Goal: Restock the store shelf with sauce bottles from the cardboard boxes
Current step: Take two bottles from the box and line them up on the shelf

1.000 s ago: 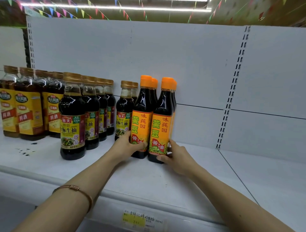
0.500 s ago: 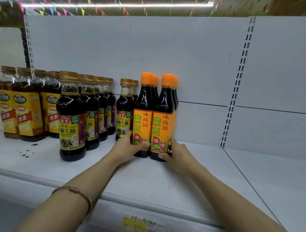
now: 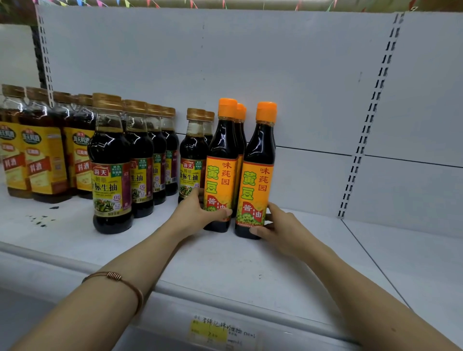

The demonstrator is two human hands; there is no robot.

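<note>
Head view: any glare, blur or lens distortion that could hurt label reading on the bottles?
Head view: wide-angle bowing bends the slotted upright and the shelf edge; small highlights sit on the dark glass shoulders of the orange-capped bottles, labels stay legible; far-left yellow-label bottles are softer with wrap glare; light is even, shadows faint; the price tag is blurry.

A yellow price tag (image 3: 209, 332) with handwritten characters sits on the near front edge, below centre. Colourful triangular bunting (image 3: 150, 3) hangs along the top, above the white back panel (image 3: 250, 62). Two slotted upright strips run down that panel, one at far left (image 3: 43, 50) and one at right (image 3: 368, 120). A copper-coloured wire bracelet (image 3: 117, 281) circles the wrist at near left. Small dark specks (image 3: 40, 219) lie at left.
</note>
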